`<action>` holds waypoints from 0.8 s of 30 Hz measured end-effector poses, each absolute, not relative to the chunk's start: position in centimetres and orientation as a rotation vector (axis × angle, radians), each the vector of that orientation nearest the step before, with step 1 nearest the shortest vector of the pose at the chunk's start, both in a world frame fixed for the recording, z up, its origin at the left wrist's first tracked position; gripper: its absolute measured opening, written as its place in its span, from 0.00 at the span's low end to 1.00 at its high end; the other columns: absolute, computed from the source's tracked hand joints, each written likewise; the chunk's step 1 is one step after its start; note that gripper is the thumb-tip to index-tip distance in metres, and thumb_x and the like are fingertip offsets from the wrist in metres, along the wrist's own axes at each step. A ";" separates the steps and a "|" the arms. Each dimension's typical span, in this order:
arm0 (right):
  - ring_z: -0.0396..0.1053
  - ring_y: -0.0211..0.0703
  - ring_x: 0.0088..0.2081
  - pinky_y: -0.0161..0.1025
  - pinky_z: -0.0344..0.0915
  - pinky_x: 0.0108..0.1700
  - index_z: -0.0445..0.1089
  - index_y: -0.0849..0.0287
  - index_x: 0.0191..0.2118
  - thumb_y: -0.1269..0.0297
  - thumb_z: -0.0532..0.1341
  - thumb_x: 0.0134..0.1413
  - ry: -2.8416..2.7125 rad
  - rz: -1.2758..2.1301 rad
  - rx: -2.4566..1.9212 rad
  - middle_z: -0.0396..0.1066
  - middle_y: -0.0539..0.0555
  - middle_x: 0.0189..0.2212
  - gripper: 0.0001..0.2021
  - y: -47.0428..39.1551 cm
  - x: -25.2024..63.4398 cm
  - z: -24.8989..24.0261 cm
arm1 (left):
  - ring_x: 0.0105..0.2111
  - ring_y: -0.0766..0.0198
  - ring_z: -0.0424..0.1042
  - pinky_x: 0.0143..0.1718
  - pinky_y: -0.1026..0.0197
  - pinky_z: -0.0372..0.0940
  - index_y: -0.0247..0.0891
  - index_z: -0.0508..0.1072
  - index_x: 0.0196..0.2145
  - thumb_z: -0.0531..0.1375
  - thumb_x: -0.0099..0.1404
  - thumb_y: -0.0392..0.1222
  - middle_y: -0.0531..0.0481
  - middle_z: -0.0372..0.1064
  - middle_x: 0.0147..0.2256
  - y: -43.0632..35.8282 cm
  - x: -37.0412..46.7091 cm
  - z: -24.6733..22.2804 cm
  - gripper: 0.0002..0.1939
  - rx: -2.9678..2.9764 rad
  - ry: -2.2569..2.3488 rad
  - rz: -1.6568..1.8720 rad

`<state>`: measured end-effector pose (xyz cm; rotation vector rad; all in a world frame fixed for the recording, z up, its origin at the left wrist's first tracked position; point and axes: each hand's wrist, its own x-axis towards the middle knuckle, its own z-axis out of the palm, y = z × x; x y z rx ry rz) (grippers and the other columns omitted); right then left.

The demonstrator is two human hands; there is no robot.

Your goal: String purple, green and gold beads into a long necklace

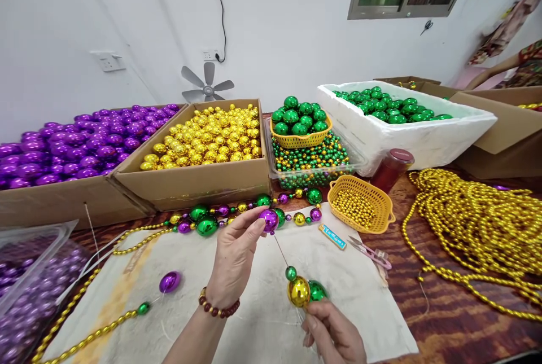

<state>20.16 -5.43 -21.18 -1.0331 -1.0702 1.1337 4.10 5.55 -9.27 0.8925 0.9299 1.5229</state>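
Observation:
Between the thumb and fingers of my left hand (239,242) is a shiny purple bead (269,220). From it a thin thread runs down to a small green bead (291,273) and a large gold bead (298,291). My right hand (334,327) is closed just below, pinching by the gold bead and a larger green bead (317,290). A finished-looking strand of purple, green and gold beads (207,226) lies behind my left hand. On the cloth (262,319) at left, a loose purple bead (170,281) lies near a gold bead chain (105,324) ending in a green bead.
Behind stand boxes of purple beads (84,147) and gold beads (207,138), and a white foam box (423,132) of green ones. A yellow basket (387,214), scissors (372,254) and a blue packet (332,236) lie right. Gold chains (474,234) pile farther right, near another person's arm (493,73).

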 end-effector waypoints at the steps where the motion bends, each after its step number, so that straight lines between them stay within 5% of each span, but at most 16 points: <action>1: 0.64 0.34 0.20 0.29 0.62 0.23 0.72 0.59 0.32 0.57 0.59 0.58 -1.067 1.135 -1.032 0.66 0.51 0.23 0.11 -5.4 20.1 -21.2 | 0.40 0.63 0.71 0.44 0.62 0.65 0.39 0.77 0.43 0.65 0.58 0.38 0.45 0.75 0.41 5.5 4.1 -9.3 0.14 0.895 0.933 1.522; 24: 0.65 0.34 0.19 0.29 0.61 0.20 0.71 0.60 0.29 0.54 0.59 0.57 -1.049 1.139 -1.059 0.66 0.51 0.22 0.15 -4.9 19.7 -21.1 | 0.43 0.60 0.71 0.42 0.62 0.67 0.42 0.76 0.45 0.65 0.58 0.40 0.46 0.73 0.45 1.9 5.8 -10.4 0.15 0.980 1.025 1.483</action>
